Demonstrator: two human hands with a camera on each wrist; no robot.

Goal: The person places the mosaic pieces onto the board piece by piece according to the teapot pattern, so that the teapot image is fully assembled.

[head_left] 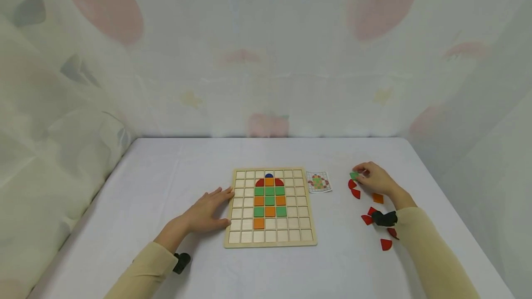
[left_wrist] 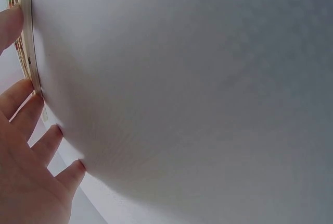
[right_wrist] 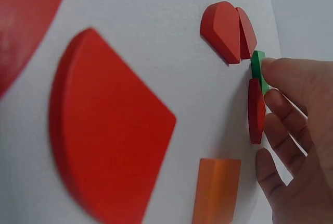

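Note:
A square wooden grid board [head_left: 311, 242] lies on the table with green, orange, red and blue tiles set in its middle columns. My left hand [head_left: 211, 210] spreads along the board's left edge, thumb and fingertips touching the frame [left_wrist: 26, 31] in the left wrist view. Far to the right, my right hand [head_left: 376, 178] pinches a green tile [head_left: 353, 175] between thumb and fingers. In the right wrist view the thumb presses on that green tile [right_wrist: 257, 63], and a red quarter-round tile [right_wrist: 255, 110] sits close by the fingers.
A small printed pattern card [head_left: 318, 182] lies just right of the board. Red quarter-round tiles [head_left: 386, 244] are scattered below and beside the right hand, with an orange tile [head_left: 377, 198] near the wrist. Patterned curtains [head_left: 266, 59] hang behind and at both sides.

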